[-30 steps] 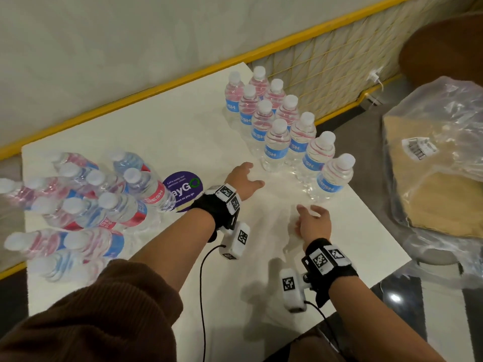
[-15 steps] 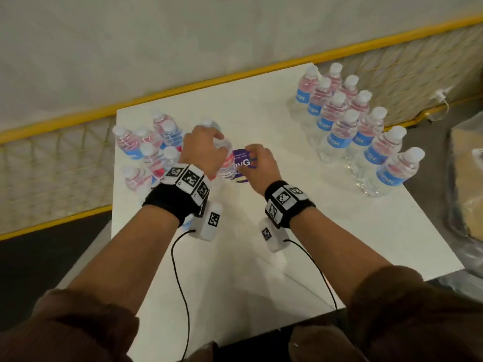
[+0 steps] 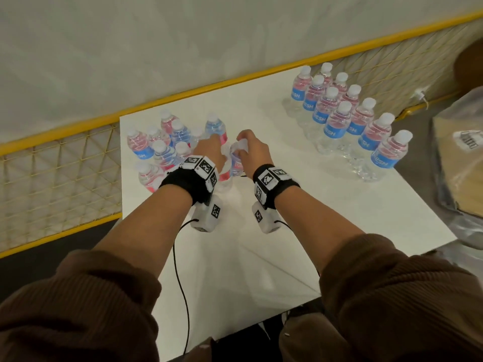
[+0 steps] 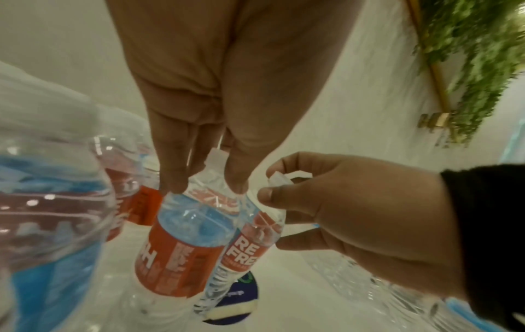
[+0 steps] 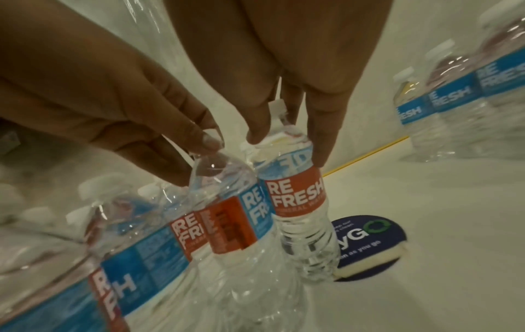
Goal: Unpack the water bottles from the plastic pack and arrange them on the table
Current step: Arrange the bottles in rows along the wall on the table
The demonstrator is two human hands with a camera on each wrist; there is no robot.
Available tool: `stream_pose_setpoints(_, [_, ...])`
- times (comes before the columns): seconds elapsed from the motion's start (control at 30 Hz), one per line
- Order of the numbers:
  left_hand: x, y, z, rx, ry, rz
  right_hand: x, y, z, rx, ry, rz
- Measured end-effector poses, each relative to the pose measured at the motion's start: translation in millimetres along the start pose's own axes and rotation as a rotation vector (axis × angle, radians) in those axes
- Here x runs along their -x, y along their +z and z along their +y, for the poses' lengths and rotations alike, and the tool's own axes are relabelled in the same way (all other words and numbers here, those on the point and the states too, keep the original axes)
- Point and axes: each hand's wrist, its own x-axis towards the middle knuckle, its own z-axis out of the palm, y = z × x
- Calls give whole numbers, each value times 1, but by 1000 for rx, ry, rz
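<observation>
- Left hand point(image 3: 209, 152) was pinched around the neck of one bottle point(image 4: 181, 247), fingers point(image 4: 170, 175) curled down onto its shoulder just under the cap.
- Right hand point(image 3: 252, 150) was clamped on the neck of a second bottle point(image 5: 301, 202), thumb and fingers around the cap end; the two held bottles touched side by side.
- Both held bottles stood upright on the white counter point(image 3: 261, 257), red "REFRESH" labels facing the wrist cameras.
- Both wrists wore black bands with marker tags, cables trailing toward the body; brown sleeves at the near edge.
- A round dark blue sticker point(image 5: 366, 244) sat on the counter just beside the right-held bottle's base.
- Left cluster of bottles point(image 3: 159, 145) stood close behind the left hand, some still under clear plastic wrap point(image 5: 255, 280); how many were wrapped, cannot tell.
- Arranged group of bottles point(image 3: 345, 118) stood upright in two rows at the far right of the counter, well apart from the hands, blue labels outward.
- Yellow-framed mesh railing point(image 3: 60, 178) ran beyond the counter's far and left edges.
- A clear-bagged bundle point(image 3: 460, 165) lay off the counter to the right.
</observation>
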Motion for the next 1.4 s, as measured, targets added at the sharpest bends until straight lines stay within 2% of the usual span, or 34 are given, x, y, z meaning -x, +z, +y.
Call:
stream_pose_setpoints(0.17, [8,16,42,12,155,-37,29,-49,25,55,17,131])
stream_pose_setpoints(0.4, [7,53,141,214,314,-120,55,-133,86,182,184,275])
stream_pose_setpoints(0.57, [-11,79,186,360,418,-86,61,-167,121,99,154,373])
stream_pose_setpoints(0.63, [-15,92,191,479,440,-65,65,-168,135,38,175,459])
stream_pose_setpoints(0.7, [-19,109,187,631,389,-66,70,-161,150,-48,225,516])
stream_pose_setpoints(0.8, [-22,141,172,740,288,-172,72,-140,176,-123,332,500])
stream_pose_setpoints(0.9, [-24,165,165,748,305,-285,67,-126,196,-163,406,473])
stream_pose_setpoints(1.07, [-36,170,175,788,235,-208,56,-122,207,-218,422,503])
stream_pose_setpoints(1.2, [-51,179,172,759,290,-274,47,-121,209,-234,416,567])
stream_pose_setpoints(1.33, [-63,181,167,791,305,-356,45,-119,218,-239,419,561])
stream_pose_setpoints(1.4, [-65,181,166,780,317,-354,45,-118,219,-253,409,574])
